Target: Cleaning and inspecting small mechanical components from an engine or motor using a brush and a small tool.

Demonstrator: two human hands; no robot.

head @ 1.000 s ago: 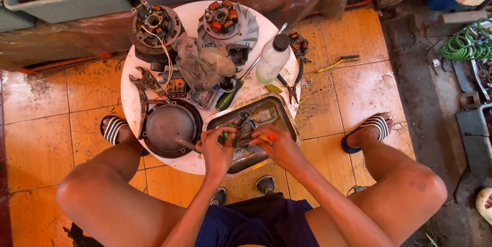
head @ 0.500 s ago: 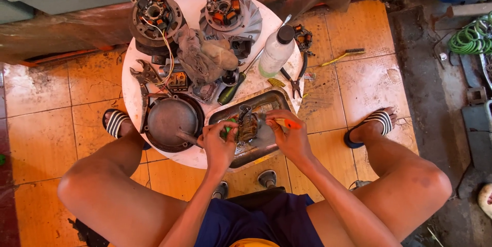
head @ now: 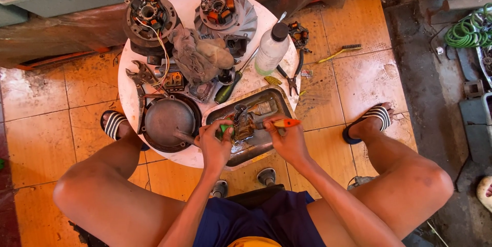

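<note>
Orange floor tiles surrounded a small round white table seen from the head camera. Over a metal tray at the table's near edge, the left hand was closed around a grimy small engine part, holding it upright. The right hand gripped an orange-handled screwdriver, its tip against that part. Beyond the hands lay a rag, a white bottle, pliers and two coil assemblies. Left of the left hand sat a dark round cover. Judging by these loose pieces, the strip-down looked well along, with this part still being worked.
</note>
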